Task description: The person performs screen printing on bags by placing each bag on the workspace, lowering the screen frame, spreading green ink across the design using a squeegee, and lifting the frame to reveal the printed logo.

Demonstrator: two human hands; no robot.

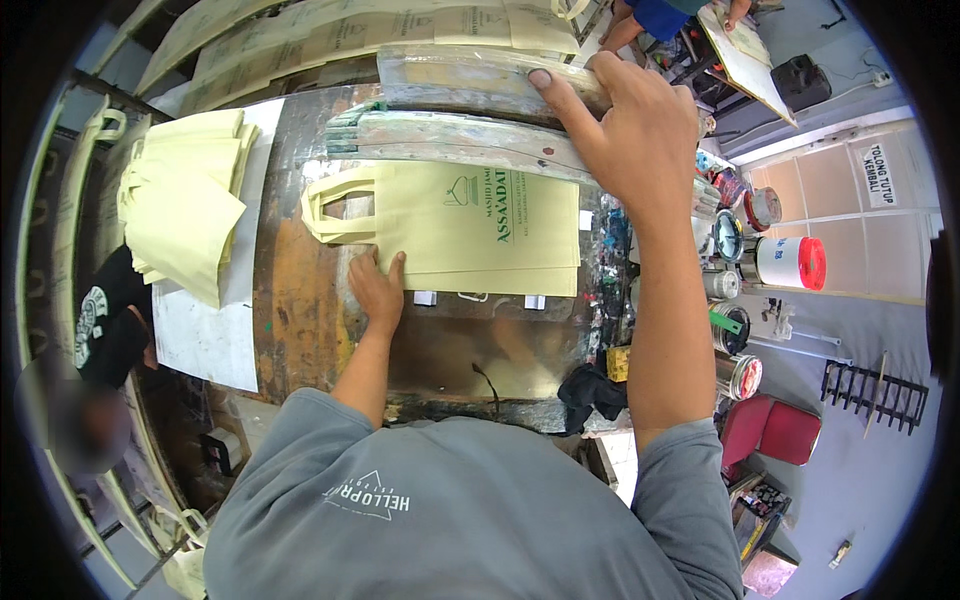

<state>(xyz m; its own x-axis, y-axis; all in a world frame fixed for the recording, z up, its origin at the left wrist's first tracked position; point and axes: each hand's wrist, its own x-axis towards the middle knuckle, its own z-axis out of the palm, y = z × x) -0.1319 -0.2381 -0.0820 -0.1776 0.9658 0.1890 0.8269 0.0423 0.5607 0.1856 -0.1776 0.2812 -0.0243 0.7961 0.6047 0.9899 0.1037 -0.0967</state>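
My left hand (378, 285) is at the near left corner of a pale yellow tote bag (430, 215), its thumb over the edge and its fingers beside the handles. The bag lies flat, green print facing up, handles to the left, with another layer's edge under it. My right hand (640, 125) grips the right end of a worn, paint-stained wooden frame (470, 140), which is raised beyond the bag and seen nearly edge-on. Its far bar carries a translucent strip (440, 80). The fingertips behind the bar are hidden.
A stack of yellow bags (190, 195) lies on a white board (200, 345) at the left. Paint tubs (790, 262) and jars line the right side. A black cloth (590, 392) lies at the near table edge. Printed bags (400, 35) fill racks behind. Other people stand far right and left.
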